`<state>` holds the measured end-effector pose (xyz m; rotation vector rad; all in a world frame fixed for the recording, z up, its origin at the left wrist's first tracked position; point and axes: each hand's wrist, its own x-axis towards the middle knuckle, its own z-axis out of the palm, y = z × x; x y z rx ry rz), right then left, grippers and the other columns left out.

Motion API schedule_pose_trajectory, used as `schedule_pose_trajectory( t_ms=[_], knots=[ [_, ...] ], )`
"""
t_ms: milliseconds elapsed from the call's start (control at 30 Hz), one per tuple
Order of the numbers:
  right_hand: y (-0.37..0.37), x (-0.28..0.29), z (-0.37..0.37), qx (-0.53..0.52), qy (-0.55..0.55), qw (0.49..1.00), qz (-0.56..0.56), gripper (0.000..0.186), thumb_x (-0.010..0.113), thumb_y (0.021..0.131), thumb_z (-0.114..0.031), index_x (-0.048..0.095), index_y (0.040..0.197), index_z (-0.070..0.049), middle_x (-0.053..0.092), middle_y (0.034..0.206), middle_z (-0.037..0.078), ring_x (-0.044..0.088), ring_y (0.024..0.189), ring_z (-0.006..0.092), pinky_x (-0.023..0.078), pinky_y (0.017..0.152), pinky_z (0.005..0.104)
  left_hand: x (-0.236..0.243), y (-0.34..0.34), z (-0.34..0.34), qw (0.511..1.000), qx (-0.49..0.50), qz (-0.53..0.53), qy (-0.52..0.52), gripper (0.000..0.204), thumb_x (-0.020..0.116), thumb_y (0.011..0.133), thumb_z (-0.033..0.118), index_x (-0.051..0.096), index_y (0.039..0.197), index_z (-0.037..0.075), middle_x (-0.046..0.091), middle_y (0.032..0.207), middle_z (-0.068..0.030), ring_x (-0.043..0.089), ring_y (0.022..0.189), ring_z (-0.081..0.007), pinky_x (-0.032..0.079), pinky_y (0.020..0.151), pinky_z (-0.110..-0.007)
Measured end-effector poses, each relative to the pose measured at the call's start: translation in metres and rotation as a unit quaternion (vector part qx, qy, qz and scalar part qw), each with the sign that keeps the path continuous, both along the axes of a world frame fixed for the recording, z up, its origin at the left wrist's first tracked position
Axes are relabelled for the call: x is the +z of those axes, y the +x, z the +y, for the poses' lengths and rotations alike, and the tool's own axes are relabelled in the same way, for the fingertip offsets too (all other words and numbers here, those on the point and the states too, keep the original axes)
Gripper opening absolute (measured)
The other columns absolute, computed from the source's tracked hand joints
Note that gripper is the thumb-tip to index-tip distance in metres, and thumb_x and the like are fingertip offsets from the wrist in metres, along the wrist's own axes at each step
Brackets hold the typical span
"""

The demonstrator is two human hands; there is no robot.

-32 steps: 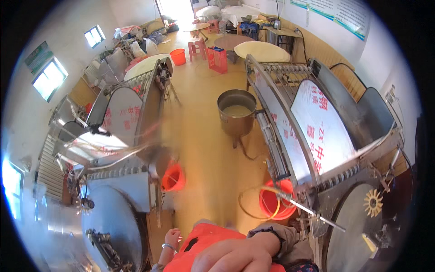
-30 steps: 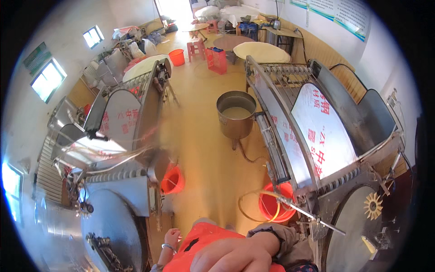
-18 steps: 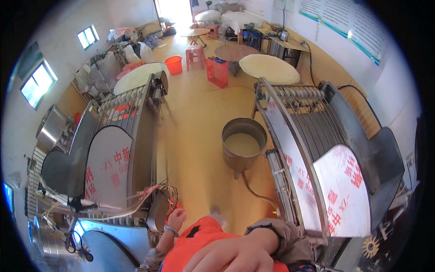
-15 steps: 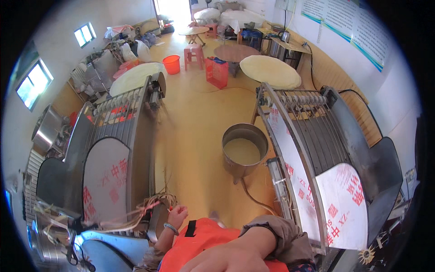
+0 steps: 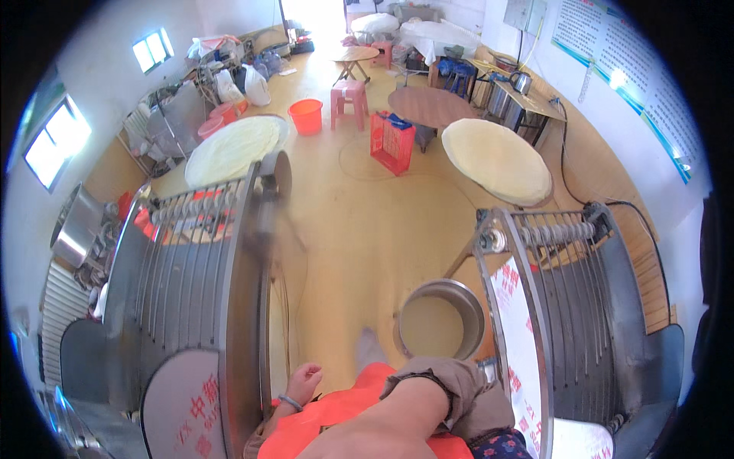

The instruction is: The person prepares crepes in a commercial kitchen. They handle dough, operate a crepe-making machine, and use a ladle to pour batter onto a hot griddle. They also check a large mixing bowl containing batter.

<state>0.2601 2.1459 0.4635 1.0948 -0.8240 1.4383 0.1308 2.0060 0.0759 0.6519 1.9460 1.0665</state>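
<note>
Left hand, wearing a bracelet at the wrist, is hanging in the near centre, just right of the left machine; its fingers are curling toward the palm, but how tightly they are closing cannot be told. Right hand is lying in front of the red apron, its fingers running out of view below, so whether they are spread, narrowed or holding something cannot be told. The metal pot, containing a pale substance, is standing on the floor to the right of the left hand's fingers and well apart from them, beside the right machine. The brown sleeve is hiding the pot's near lower side. The lower edge is cutting off both machines, while a grey foot is appearing blurred ahead of the apron. Farther off, pale round sheets are lying beyond the left machine and the right one, their surface detail being hard to make out.
</note>
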Motion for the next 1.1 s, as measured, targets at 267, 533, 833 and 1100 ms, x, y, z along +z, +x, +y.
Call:
schedule_pose_trajectory(
  t_ms=[267, 533, 833, 1100],
  knots=[
    [-0.104, 0.019, 0.176, -0.012, 0.025, 0.999, 0.019, 0.012, 0.059, 0.09, -0.011, 0.065, 0.092, -0.002, 0.057, 0.088, 0.009, 0.055, 0.067, 0.0212, 0.05, 0.057, 0.0297, 0.022, -0.146, 0.151, 0.997, 0.022, 0.078, 0.013, 0.019, 0.062, 0.084, 0.012, 0.062, 0.1, 0.001, 0.064, 0.087, -0.006, 0.06, 0.08, -0.0128, 0.05, 0.073, -0.027],
    [-0.177, 0.0, 0.32, -0.217, 0.115, 0.967, -0.066, 0.008, 0.061, 0.085, -0.011, 0.059, 0.08, -0.004, 0.047, 0.074, 0.005, 0.046, 0.057, 0.019, 0.04, 0.046, 0.0301, 0.029, -0.249, 0.306, 0.997, -0.063, 0.053, -0.012, 0.024, 0.059, 0.086, 0.014, 0.061, 0.104, -0.003, 0.065, 0.091, -0.0092, 0.062, 0.083, -0.0139, 0.051, 0.073, -0.028],
    [-0.247, 0.013, 0.452, -0.422, 0.257, 0.837, -0.236, 0.01, 0.063, 0.081, -0.01, 0.058, 0.077, -0.003, 0.043, 0.068, 0.005, 0.045, 0.055, 0.0181, 0.036, 0.042, 0.0285, 0.003, -0.38, 0.532, 0.979, -0.18, 0.066, 0.066, 0.019, 0.062, 0.085, 0.012, 0.062, 0.1, 0.001, 0.063, 0.089, -0.0067, 0.061, 0.079, -0.0133, 0.05, 0.072, -0.026],
    [-0.229, -0.005, 0.559, -0.482, 0.155, 0.629, -0.59, 0.028, 0.064, 0.078, -0.018, 0.062, 0.101, -0.002, 0.062, 0.077, 0.01, 0.061, 0.071, 0.0282, 0.048, 0.062, 0.0344, -0.008, -0.402, 0.671, 0.941, -0.331, 0.062, -0.001, 0.022, 0.061, 0.086, 0.017, 0.063, 0.101, 0.001, 0.066, 0.09, -0.01, 0.062, 0.08, -0.0174, 0.051, 0.073, -0.03]
  ],
)
